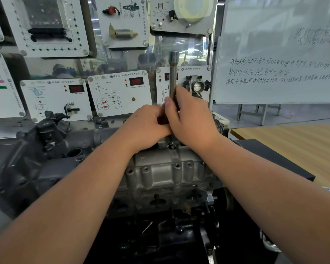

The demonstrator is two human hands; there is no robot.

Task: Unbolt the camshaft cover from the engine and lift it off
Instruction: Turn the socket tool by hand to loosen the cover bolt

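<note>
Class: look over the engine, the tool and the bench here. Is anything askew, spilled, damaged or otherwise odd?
Nothing stands out. Both hands, left hand and right hand, grip the upright socket wrench over the camshaft cover. The cover sits level on the engine; no spill or break shows.

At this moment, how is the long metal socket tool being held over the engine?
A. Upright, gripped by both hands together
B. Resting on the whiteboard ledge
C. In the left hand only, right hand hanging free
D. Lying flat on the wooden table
A: the socket tool stands upright above the camshaft cover, with the left hand and right hand both wrapped around its lower shaft.
</note>
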